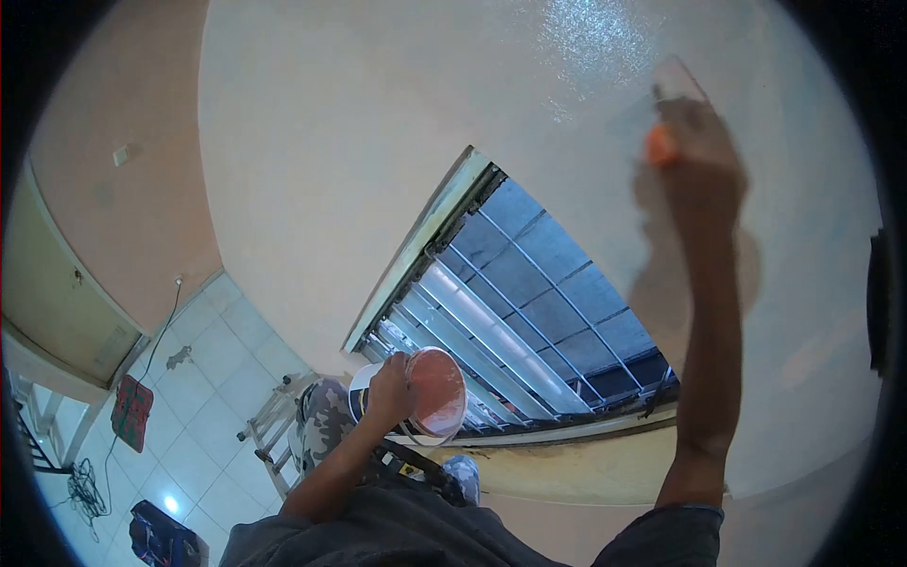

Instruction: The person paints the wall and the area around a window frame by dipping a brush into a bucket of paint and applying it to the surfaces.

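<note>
My left hand (387,389) grips a white paint bucket (358,386) by its side, tilted so its mouth faces me. Its inside is coated pinkish, and a wire handle hangs below the rim. My right arm is stretched up to the wall (331,142). In my right hand (699,146) is a paintbrush (682,80) with an orange handle, its pale tip against the wall; motion blurs it. Left of the brush, a wet patch (595,42) shines on the wall.
Below the brush is a window opening (557,274) with metal bars and glass louvres. A ladder (274,444) stands near my legs on the tiled floor (194,430). A dark bag (161,534), a coiled cable (85,491) and a red-green object (131,413) lie at left, near a door (57,283).
</note>
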Demonstrator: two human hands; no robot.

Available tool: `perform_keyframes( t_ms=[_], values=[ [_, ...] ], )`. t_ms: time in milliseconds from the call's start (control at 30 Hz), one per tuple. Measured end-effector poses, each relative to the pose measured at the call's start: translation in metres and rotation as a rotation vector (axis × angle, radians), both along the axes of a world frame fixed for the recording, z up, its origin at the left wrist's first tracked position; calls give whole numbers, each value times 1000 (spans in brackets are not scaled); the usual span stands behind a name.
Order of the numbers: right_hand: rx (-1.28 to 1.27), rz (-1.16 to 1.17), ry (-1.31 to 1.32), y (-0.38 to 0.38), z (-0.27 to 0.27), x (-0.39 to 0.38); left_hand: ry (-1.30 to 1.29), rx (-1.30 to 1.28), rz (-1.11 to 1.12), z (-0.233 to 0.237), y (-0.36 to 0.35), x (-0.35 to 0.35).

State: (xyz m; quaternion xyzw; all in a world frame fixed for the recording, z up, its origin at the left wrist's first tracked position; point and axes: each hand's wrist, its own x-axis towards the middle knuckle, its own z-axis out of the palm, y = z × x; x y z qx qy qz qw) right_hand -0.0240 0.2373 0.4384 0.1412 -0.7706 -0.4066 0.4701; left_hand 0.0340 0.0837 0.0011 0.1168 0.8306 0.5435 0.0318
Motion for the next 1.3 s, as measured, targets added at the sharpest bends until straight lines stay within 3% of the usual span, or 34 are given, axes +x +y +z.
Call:
perform_keyframes(
  t_ms=[33, 67, 100, 133, 167, 233, 267, 367, 500, 567, 633, 667, 733, 867, 933, 1033, 1067, 1167, 1300],
  values=[
    [-49, -161, -35, 5, -29, -9, 4, -2, 7, -1, 2, -1],
    [-108, 326, -341, 51, -56, -34, 6, 2, 1, -4, 3, -2],
    [176, -166, -255, 29, -99, -27, 28, -8, 4, -8, 3, -2],
    [90, -194, -412, -7, -118, -3, 50, -20, 7, -10, 4, -1],
    [160, -35, -447, -10, -144, 0, 55, -20, 3, -9, 3, 1],
    [-88, 179, -613, -15, -172, 10, 71, 4, 6, -3, -1, 1],
    [-84, 184, -605, -19, -175, 17, 80, 6, 11, -1, -3, -1],
    [-492, 291, -737, -27, -179, 49, 31, 1, -8, 1, -11, -1],
    [-993, 524, -539, -10, -209, 79, 55, 15, 34, -2, -15, -4],
    [-1086, 629, -459, 16, -242, 88, 48, 11, 39, -3, -14, -7],
    [-1593, 659, -270, 29, -275, 106, 40, -17, 77, -4, -18, -5],
    [-2026, 609, -163, 26, -283, 117, 32, -34, 74, -4, -19, -5],
    [-2367, 549, 49, 26, -289, 128, 13, -27, 67, -3, -25, -6],
    [-2771, 730, 82, 48, -321, 146, -67, -55, 93, 12, -31, -7],
    [-2840, 755, 22, 43, -327, 150, -123, -73, 101, 12, -34, -7],
    [-2719, 621, -167, 34, -322, 154, -127, -70, 109, 25, -32, -10],
    [-2523, 543, -385, 29, -321, 155, -118, -66, 110, 27, -30, -10],
    [-1990, 326, -710, 7, -316, 144, -88, -49, 106, 33, -25, -10],
    [-1840, 280, -805, 0, -345, 106, -75, -67, 109, 54, -19, -9]
  ],
)
